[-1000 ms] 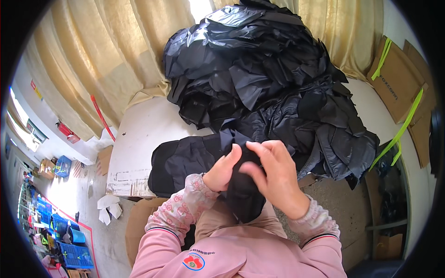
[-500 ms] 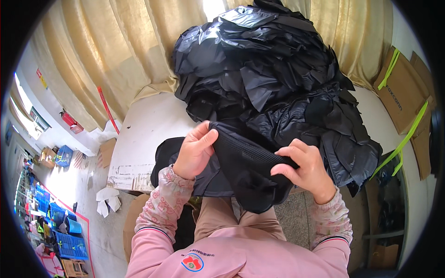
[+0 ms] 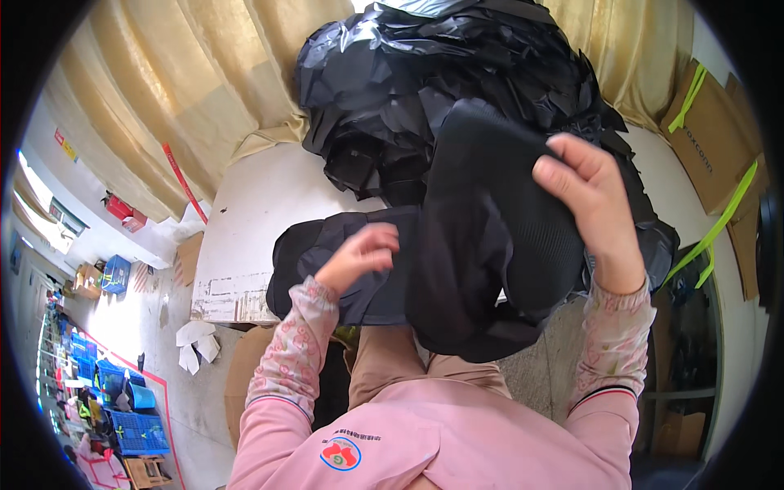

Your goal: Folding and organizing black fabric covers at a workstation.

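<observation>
A black fabric piece with a ribbed mesh surface (image 3: 531, 212) is held up in front of me. My right hand (image 3: 600, 204) pinches its upper right edge between thumb and fingers, and the lower part hangs in loose folds. Left of it, my left hand (image 3: 359, 257) hovers with loosely bent fingers, apart from the held piece and with nothing visible in them. Below that hand, dark flat fabric pieces (image 3: 347, 306) lie at the table's front edge. The raised piece partly covers them.
A large heap of shiny black fabric pieces (image 3: 367, 98) rises on the white table (image 3: 249, 204). Beige curtains (image 3: 196, 90) hang behind. Cardboard (image 3: 706, 122) with yellow-green straps leans at the right. Blue crates (image 3: 139, 433) stand on the floor at the left.
My right hand has lifted the black piece up and to the right, spreading it out. My left hand has let go of its edge and moved slightly down.
</observation>
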Motion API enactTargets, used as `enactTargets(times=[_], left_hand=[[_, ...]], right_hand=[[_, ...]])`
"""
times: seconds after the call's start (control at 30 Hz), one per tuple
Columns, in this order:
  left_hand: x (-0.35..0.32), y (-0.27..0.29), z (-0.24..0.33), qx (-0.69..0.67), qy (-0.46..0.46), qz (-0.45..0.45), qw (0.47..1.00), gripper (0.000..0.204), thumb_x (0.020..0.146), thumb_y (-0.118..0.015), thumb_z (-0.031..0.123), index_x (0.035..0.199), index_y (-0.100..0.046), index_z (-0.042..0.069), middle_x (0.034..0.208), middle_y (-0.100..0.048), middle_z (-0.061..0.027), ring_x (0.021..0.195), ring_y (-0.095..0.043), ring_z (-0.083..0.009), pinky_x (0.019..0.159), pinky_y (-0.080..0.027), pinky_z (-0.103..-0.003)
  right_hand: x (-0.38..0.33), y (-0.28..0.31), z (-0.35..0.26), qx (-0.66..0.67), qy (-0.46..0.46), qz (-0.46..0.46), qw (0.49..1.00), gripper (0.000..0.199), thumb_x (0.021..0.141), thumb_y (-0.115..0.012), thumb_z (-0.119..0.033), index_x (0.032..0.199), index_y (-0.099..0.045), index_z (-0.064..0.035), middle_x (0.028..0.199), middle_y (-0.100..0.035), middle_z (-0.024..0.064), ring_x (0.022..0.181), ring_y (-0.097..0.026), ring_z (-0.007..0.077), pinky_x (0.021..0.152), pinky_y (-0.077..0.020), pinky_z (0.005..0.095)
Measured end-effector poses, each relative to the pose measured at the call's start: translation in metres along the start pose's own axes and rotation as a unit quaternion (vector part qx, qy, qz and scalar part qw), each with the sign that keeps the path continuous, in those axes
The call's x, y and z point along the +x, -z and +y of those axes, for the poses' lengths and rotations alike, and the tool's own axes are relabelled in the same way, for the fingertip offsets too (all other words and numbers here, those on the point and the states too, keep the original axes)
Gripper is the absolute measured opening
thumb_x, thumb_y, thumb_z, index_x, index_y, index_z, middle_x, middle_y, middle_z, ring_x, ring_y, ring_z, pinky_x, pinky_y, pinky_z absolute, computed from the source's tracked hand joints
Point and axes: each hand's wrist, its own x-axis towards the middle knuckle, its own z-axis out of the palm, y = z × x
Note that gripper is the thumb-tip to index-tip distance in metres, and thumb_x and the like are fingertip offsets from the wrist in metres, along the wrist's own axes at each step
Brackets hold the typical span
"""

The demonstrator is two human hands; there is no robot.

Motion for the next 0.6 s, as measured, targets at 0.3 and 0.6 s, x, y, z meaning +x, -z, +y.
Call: enactTargets(times=[0.3,0.6], left_hand=[[-0.052,-0.090,-0.115,-0.464,0.014,-0.155,0.872,0.088,0.082,-0.072,0.050,0.149,-0.033,0.009,0.147,-0.044,-0.0087,0.136,-0.040,-0.0255,0.113,-0.033,-0.043],[0.004,-0.106,-0.009,-0.555,0.029,0.032,0.831,0.043,0.097,-0.054,0.032,0.119,-0.058,-0.004,0.111,-0.066,-0.0130,0.100,-0.063,-0.0217,0.094,-0.048,-0.036]], right_hand=[[0.017,-0.013,-0.011,0.231,0.045,0.097,0.967,0.021,0.097,-0.061,-0.021,0.106,-0.066,-0.0023,0.096,-0.069,0.0011,0.082,-0.064,0.0060,0.073,-0.0500,0.0195],[0.001,-0.072,0.115,-0.037,0.016,0.008,0.999,0.022,0.091,-0.066,-0.016,0.104,-0.059,0.0003,0.090,-0.064,0.0045,0.084,-0.059,0.0111,0.076,-0.0472,0.0265]])
